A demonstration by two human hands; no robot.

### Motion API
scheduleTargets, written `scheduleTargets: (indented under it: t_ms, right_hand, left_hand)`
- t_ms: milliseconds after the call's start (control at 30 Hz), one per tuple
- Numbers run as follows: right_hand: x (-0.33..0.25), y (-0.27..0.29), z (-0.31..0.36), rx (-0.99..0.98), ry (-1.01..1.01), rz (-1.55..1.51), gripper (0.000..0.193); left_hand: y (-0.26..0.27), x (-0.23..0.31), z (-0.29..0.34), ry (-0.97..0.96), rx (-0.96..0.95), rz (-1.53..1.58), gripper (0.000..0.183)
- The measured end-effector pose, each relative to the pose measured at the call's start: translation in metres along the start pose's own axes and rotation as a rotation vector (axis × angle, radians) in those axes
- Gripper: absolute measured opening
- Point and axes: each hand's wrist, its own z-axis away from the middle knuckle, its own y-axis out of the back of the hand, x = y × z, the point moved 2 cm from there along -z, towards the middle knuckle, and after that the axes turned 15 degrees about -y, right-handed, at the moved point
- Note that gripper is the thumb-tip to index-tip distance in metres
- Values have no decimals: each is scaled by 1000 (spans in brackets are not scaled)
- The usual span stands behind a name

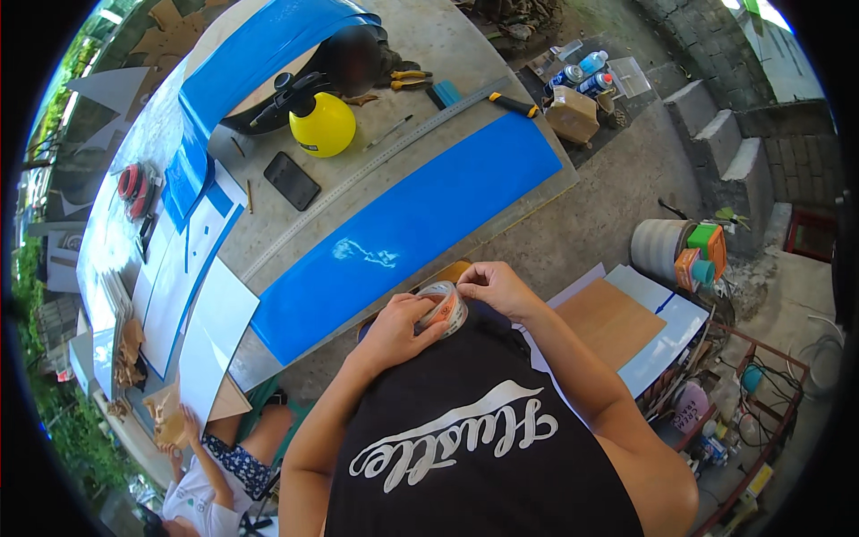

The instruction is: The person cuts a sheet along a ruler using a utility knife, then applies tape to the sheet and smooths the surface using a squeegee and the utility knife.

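My left hand [401, 329] is closed around a roll of tape [455, 315], its fingers reaching into the ring, close to my body at the table's near edge. Against the roll's upper right side, my right hand [497, 288] has its thumb and fingertips pinched together. What those fingertips hold, if anything, is too small to make out. Just beyond my hands, a long glossy blue sheet [429, 210] lies flat on the table [358, 183]. A long metal ruler [358, 170] runs behind it, with a yellow and black utility knife [514, 106] near its right end.
Farther back are a yellow spray bottle [322, 125], a phone [292, 181], pliers [410, 79] and a curled blue sheet [206, 89]. A co-worker [201, 483] at lower left touches a white panel [215, 331]. Cans [567, 79] stand at upper right; a cluttered rack [752, 430] stands right.
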Motion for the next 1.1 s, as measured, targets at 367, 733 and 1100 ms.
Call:
scheduleTargets:
  t_ms: [367,733,1100]
  right_hand:
    - [-32,110,-69,268,171,70,12]
    - [-49,215,-130,527,213,247,11]
    - [-72,224,-167,679,228,475,14]
  left_hand:
    - [-10,-37,-71,469,97,-100,40]
    - [-5,-101,-74,766,168,-282,43]
    - [-5,-139,-97,692,217,-372,38]
